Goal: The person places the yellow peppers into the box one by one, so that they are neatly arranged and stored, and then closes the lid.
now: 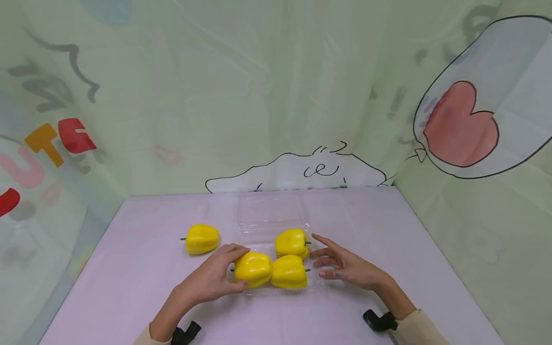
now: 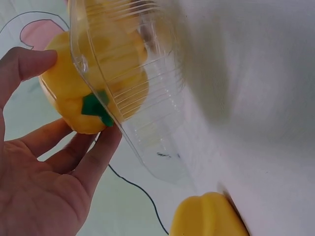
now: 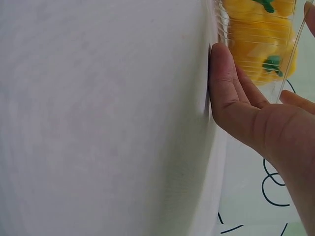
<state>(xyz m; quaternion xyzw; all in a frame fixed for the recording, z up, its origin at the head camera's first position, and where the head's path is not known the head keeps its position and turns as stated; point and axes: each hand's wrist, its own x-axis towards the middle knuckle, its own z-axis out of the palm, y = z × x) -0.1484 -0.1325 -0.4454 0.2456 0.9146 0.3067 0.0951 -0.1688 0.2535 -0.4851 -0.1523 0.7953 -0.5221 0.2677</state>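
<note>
In the head view my left hand [image 1: 215,274] grips a yellow bell pepper [image 1: 253,269], thumb on the near side and fingers on the far side. This pepper sits at the left of a clear plastic clamshell box [image 2: 155,140], its green stem towards my palm. Two more yellow peppers are at the box's right: a front one [image 1: 290,271] and a back one [image 1: 291,242], stems pointing right. My right hand [image 1: 350,266] is at the box's right side, fingers loosely extended, with its fingertips right by the clear wall in the right wrist view.
Another yellow pepper [image 1: 201,239] lies on the table left of the box. The box's clear lid [image 1: 273,211] lies folded back behind it. A pale cloth covers the table [image 1: 371,230], and printed curtains [image 1: 224,96] enclose the back and sides.
</note>
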